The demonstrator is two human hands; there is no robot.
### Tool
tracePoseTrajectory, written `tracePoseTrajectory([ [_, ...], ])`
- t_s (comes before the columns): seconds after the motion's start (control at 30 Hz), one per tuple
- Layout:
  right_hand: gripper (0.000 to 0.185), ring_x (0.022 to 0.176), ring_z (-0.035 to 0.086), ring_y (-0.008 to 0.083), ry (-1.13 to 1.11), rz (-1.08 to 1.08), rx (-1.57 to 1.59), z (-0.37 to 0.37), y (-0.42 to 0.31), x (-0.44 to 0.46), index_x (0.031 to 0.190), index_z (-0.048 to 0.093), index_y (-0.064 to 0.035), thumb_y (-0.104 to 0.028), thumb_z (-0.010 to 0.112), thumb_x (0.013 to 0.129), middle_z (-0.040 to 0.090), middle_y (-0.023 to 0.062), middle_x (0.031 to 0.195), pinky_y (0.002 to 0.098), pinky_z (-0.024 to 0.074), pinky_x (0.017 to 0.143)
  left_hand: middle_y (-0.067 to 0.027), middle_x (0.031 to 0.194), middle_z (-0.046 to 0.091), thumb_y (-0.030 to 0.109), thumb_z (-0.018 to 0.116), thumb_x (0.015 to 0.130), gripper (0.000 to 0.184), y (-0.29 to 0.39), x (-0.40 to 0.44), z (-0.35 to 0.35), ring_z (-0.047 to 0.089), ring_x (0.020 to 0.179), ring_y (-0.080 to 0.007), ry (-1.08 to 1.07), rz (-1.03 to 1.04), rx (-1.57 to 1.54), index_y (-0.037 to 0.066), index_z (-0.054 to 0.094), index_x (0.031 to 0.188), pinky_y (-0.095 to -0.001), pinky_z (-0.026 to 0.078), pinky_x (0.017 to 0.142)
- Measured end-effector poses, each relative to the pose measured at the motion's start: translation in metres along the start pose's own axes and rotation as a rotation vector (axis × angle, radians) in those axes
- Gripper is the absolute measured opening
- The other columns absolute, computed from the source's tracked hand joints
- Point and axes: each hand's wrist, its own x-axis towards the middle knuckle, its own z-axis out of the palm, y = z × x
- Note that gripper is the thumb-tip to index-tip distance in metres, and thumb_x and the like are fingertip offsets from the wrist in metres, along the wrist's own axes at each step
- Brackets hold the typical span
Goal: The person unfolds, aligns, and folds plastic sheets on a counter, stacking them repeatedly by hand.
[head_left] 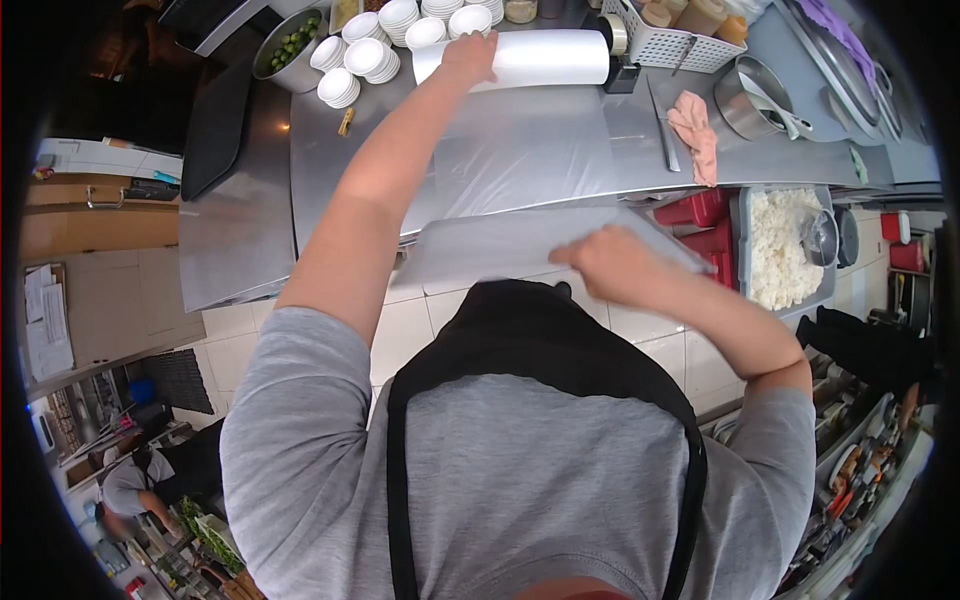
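My left hand [470, 60] is on the left part of a thick roll of clear plastic [550, 58], its fingers curved over the surface. From the roll, a plastic sheet [520, 140] stretches over the steel counter and hangs past the front edge. My right hand [612, 262], slightly blurred, is closed at the loose end of this sheet, in front of my apron [530, 340]. Stacks of small white dishes [370, 58] stand just left of the roll. A black tape dispenser [620, 75] sits at the roll's right end.
On the steel counter [350, 190] lie a pink cloth [694, 130] and a knife [663, 125]. A metal pot [750, 97] and a white basket of bottles [680, 35] stand farther right. Below is a tub of white food [785, 245]. Another person [135, 485] is at lower left.
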Motion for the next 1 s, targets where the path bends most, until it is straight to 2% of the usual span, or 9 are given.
tracePoseTrajectory([
  [0.2,0.036,0.082,0.060,0.0345,0.128,0.121,0.090,-0.030,0.082,0.073,0.105,0.061,-0.0025,-0.003,0.061,0.069,0.062,0.0212,0.087,0.0407,0.0466,0.072,-0.0147,0.106,0.058,0.032,0.077,0.064,0.082,-0.005,0.002,-0.008,0.057,0.100,-0.0291,-0.104,0.123,0.054,0.009,0.037,0.131,-0.0397,0.049,0.081],
  [0.4,0.042,0.093,0.058,0.0339,-0.122,0.022,0.251,-0.028,0.108,0.119,0.111,0.057,-0.0009,-0.009,0.063,0.070,0.062,0.0196,0.098,0.0404,0.0444,0.081,-0.0148,0.100,0.061,0.037,0.076,0.064,0.078,-0.010,0.001,-0.017,0.060,0.094,-0.0299,-0.171,0.222,0.076,0.007,0.042,0.127,-0.0404,0.050,0.077],
  [0.53,0.055,0.104,0.054,0.0309,0.040,0.197,0.030,-0.010,0.131,0.160,0.121,0.048,-0.0004,-0.013,0.064,0.071,0.056,0.0184,0.113,0.0389,0.0427,0.088,-0.0133,0.095,0.064,0.034,0.076,0.064,0.059,-0.002,-0.010,-0.012,0.062,0.092,-0.0265,-0.017,0.177,0.038,0.002,0.054,0.108,-0.0379,0.051,0.076],
  [0.6,0.061,0.109,0.052,0.0305,0.102,0.270,-0.010,0.009,0.134,0.170,0.125,0.044,-0.0007,-0.016,0.066,0.071,0.053,0.0183,0.118,0.0391,0.0416,0.090,-0.0152,0.100,0.062,0.037,0.076,0.063,0.069,0.007,-0.014,-0.014,0.060,0.095,-0.0279,-0.051,0.155,0.056,0.004,0.048,0.117,-0.0388,0.051,0.077],
  [0.67,0.068,0.117,0.045,0.0314,0.129,0.230,-0.270,0.053,0.138,0.183,0.130,0.039,-0.0020,-0.028,0.066,0.074,0.046,0.0187,0.127,0.0413,0.0384,0.094,-0.0172,0.104,0.060,0.040,0.076,0.063,0.079,0.011,-0.015,-0.012,0.059,0.097,-0.0294,-0.084,0.124,0.072,0.005,0.043,0.126,-0.0397,0.050,0.078],
  [0.7,0.059,0.119,0.041,0.0348,0.378,0.158,-0.184,0.092,0.135,0.183,0.118,0.046,-0.0027,-0.038,0.063,0.074,0.045,0.0194,0.125,0.0508,0.0397,0.089,-0.0186,0.111,0.056,0.040,0.075,0.063,0.080,0.011,-0.015,-0.005,0.057,0.102,-0.0310,-0.026,0.098,0.058,0.006,0.041,0.128,-0.0417,0.050,0.079],
  [0.8,0.109,0.133,0.014,0.0432,0.225,0.107,-0.238,0.113,0.061,0.133,0.141,0.022,-0.0071,-0.070,0.061,0.060,0.014,0.0246,0.145,0.0651,0.0204,0.098,-0.0209,0.125,0.045,0.038,0.075,0.065,0.085,0.013,-0.022,0.024,0.049,0.113,-0.0350,0.161,0.083,0.132,0.010,0.033,0.134,-0.0483,0.047,0.083],
  [0.9,0.066,0.125,0.033,0.0438,0.570,0.092,-0.579,0.159,0.035,0.115,0.136,0.032,-0.0039,-0.026,0.057,0.078,0.032,0.0263,0.137,0.0553,0.0331,0.097,-0.0220,0.135,0.034,0.036,0.074,0.067,0.091,0.022,-0.028,0.053,0.038,0.123,-0.0394,0.356,0.110,0.235,0.014,0.023,0.140,-0.0574,0.040,0.088],
  [1.0,0.038,0.112,0.045,0.0348,0.534,0.082,-0.343,0.151,0.027,0.106,0.115,0.049,-0.0001,-0.011,0.047,0.078,0.050,0.0196,0.114,0.0372,0.0430,0.088,-0.0224,0.139,0.028,0.036,0.074,0.067,0.097,0.032,-0.025,0.055,0.031,0.126,-0.0425,0.435,0.088,0.223,0.017,0.016,0.142,-0.0634,0.033,0.092],
])
